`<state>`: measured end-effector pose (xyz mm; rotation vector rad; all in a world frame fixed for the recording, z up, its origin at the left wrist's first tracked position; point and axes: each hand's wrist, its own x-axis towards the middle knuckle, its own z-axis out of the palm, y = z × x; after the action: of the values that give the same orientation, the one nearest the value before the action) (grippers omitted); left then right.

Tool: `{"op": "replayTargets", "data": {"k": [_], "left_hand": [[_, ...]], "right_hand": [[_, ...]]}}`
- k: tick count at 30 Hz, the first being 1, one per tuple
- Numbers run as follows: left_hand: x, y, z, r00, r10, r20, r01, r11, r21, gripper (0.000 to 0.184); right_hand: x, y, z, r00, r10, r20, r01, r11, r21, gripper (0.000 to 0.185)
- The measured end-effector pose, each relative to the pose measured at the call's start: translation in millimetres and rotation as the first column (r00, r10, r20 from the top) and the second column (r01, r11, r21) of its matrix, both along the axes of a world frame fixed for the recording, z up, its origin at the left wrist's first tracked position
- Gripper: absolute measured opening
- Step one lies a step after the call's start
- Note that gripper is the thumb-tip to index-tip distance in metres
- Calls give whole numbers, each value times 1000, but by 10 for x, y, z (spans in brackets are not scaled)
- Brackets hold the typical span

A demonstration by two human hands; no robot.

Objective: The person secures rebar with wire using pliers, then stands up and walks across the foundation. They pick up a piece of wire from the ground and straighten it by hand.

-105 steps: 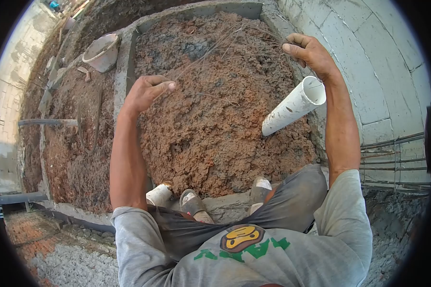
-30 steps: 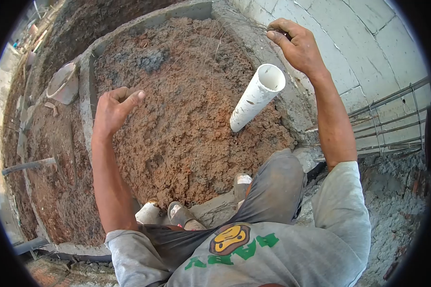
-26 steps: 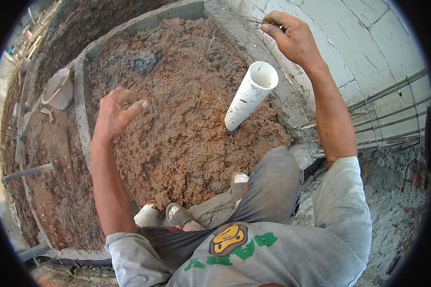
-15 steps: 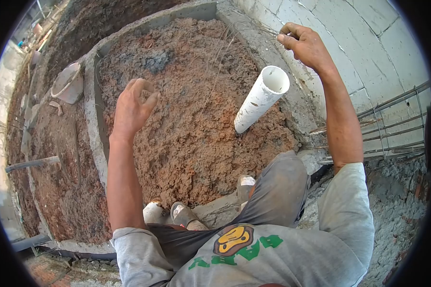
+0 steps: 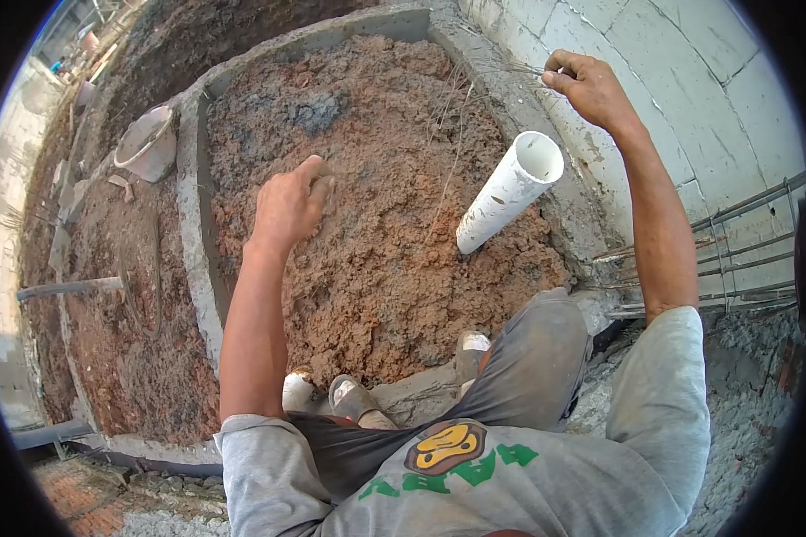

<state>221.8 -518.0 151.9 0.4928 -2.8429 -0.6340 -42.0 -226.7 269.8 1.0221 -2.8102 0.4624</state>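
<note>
At the upper right, my right hand pinches a bundle of thin wires, its fingers closed on one end. The wires trail leftward and droop over the soil, with one long strand hanging toward the pipe. My left hand hovers above the brown soil, fingers loosely bent and apart, with nothing visible in them. Between the hands a white plastic pipe stands tilted in the soil, its open end facing up. Neither hand touches it.
A concrete curb borders the soil. A block wall rises on the right, with tied steel rebar below it. A dirty bucket and a grey pipe lie left. My shoes are at the soil's near edge.
The view has shifted slightly, moving the scene rightward. My left hand has moved right and a little lower, its fingers drawn closer together. My right hand still holds the wires.
</note>
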Motion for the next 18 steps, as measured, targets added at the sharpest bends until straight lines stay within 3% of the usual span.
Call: {"op": "replayTargets", "data": {"k": [2,3,4,5,8,10,12,14,15,16,17,18], "left_hand": [[66,-175,-90,999,44,-15,-45,998,-42,13],[165,-348,-201,997,79,15,-78,995,-63,10],[275,-504,-303,994,111,10,-112,993,43,10],[404,-608,-302,992,126,13,-126,992,28,11],[553,-800,-389,976,215,34,-215,977,-3,11],[552,-772,-357,975,218,46,-220,974,46,12],[629,-821,-370,972,231,52,-234,968,86,12],[755,-999,-492,969,243,-34,-242,970,28,11],[821,-1066,-529,965,256,-60,-262,959,-113,9],[908,-1191,-609,950,311,-37,-313,948,-53,9],[1011,-1264,-647,940,335,-60,-340,917,-208,8],[1143,-1414,-757,930,352,-104,-365,915,-171,8]], "right_hand": [[-113,90,27,1000,-17,-10,17,1000,15,25],[-320,261,8,997,-38,-67,34,998,-59,24],[-436,360,8,990,-66,-124,49,989,-136,23],[-359,419,100,971,-206,123,226,955,-190,24],[-302,588,72,943,-307,127,328,920,-214,24],[-605,766,-87,956,-286,61,293,939,-182,29],[-754,856,-158,922,-343,-180,296,924,-244,30],[-811,1005,-108,908,-401,-119,367,900,-233,31],[-930,1154,-132,866,-473,-160,431,870,-238,31],[-1051,1327,-166,817,-540,-201,492,835,-245,31],[-1160,1534,-224,762,-596,-254,520,796,-309,32],[-1262,1737,-263,754,-604,-257,530,791,-306,32]]}}
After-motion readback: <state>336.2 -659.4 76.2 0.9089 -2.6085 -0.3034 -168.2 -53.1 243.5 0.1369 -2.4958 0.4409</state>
